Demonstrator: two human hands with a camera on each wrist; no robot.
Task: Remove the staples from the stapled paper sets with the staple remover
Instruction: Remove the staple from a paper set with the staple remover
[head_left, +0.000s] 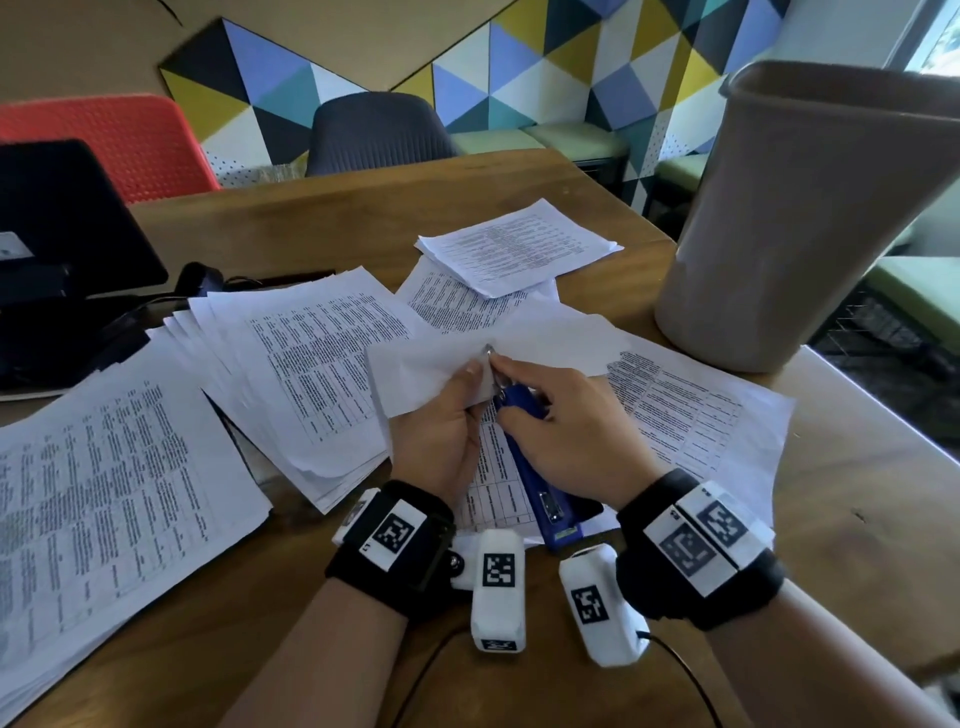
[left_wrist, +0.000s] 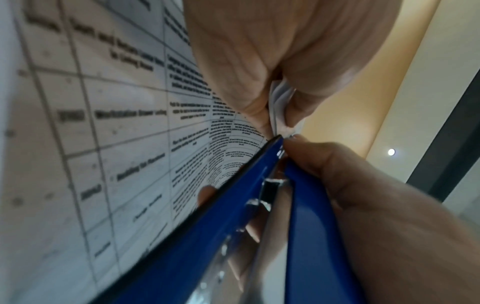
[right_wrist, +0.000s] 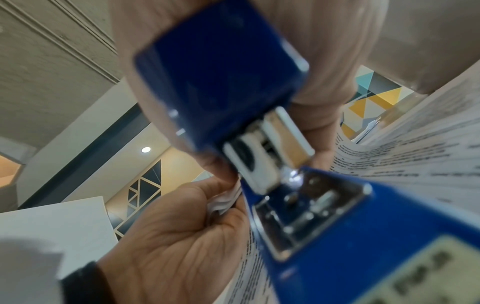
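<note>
Pinched paper corner, blue metal stapler

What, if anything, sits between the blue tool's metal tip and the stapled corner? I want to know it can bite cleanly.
Nothing visible does. The blue metal staple remover in the right hand has its tip at the white paper corner pinched by the left hand; the staple itself is not discernible.
</note>
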